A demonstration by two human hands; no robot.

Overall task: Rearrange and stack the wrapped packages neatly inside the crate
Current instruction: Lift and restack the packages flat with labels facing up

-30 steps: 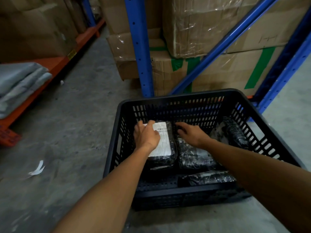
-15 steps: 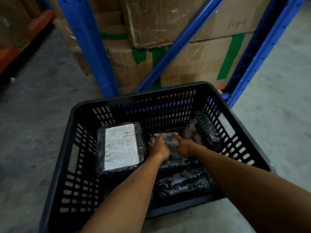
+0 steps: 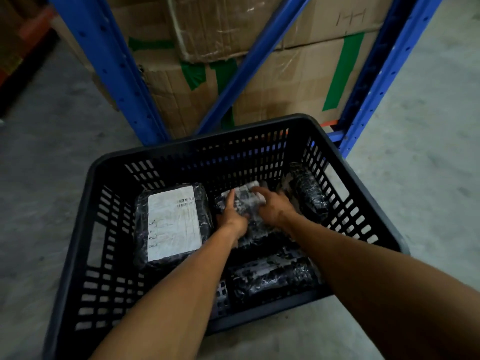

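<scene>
- Crate [image 3: 109,162] on the floor in front of me, rack [image 3: 109,63] at 12 o'clock.
- Labelled package [image 3: 172,222] lies flat at 9 o'clock inside.
- My left hand [image 3: 233,216] and right hand [image 3: 272,207] both curl around the middle package [image 3: 245,197].
- Two more packages: 3 o'clock [image 3: 309,193], 6 o'clock [image 3: 272,278].

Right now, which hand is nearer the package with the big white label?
Left. The left hand sits just to the right of the labelled package, almost at its edge, gripping the middle package. The right hand is farther right, on that middle package's other side.
</scene>
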